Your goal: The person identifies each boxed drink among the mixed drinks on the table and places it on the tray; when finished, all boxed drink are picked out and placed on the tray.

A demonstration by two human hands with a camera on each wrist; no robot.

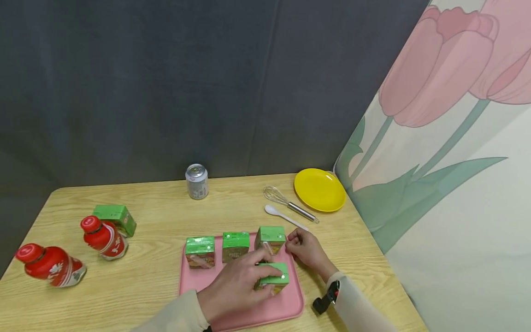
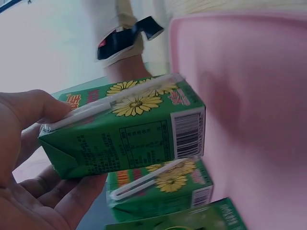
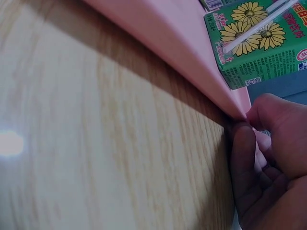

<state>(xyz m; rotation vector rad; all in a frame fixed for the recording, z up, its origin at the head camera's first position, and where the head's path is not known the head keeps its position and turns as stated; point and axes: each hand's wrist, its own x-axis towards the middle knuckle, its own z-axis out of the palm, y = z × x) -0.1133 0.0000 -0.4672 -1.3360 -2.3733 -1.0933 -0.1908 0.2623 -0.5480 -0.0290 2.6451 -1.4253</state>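
Observation:
My left hand [image 1: 234, 283] grips a green drink carton [image 2: 124, 143], thumb on one side and fingers on the other, over the right part of a pink tray [image 1: 192, 286]. A straw in clear wrapping runs along the carton's side. Three more green cartons stand in a row along the tray's far side: left [image 1: 200, 245], middle [image 1: 235, 240] and right [image 1: 271, 234]. My right hand [image 1: 308, 251] pinches the tray's rim near its far right corner, as the right wrist view shows. Whether the held carton touches the tray is hard to tell.
Two red bottles [image 1: 56, 266] and another green carton [image 1: 112, 213] stand at the left. Farther back is a silver can [image 1: 197, 182]. A whisk [image 1: 290, 203], a white spoon [image 1: 284, 215] and a yellow plate [image 1: 319, 190] lie behind the tray, near the right wall.

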